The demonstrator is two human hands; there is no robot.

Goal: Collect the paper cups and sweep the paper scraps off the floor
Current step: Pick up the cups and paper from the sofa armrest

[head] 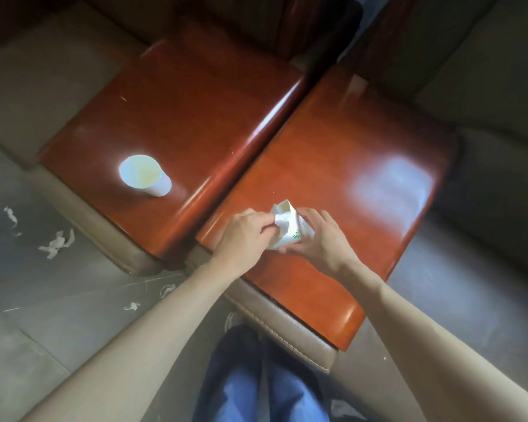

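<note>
A crumpled white paper cup [288,222] with a green and red print sits between both my hands, just above the right wooden armrest top [342,166]. My left hand [244,233] pinches its left side and my right hand [320,236] grips its right side. A second white paper cup [144,176] stands upright and empty on the left wooden armrest top [177,111]. White paper scraps [55,243] lie on the grey floor at the left, with more paper scraps [131,306] nearer my legs.
Beige sofa cushions flank the two wooden tops, one cushion [37,80] at the left and one cushion [485,86] at the right. A narrow gap [247,147] runs between the tops. My jeans-clad legs [256,376] stand on the tiled floor [43,330].
</note>
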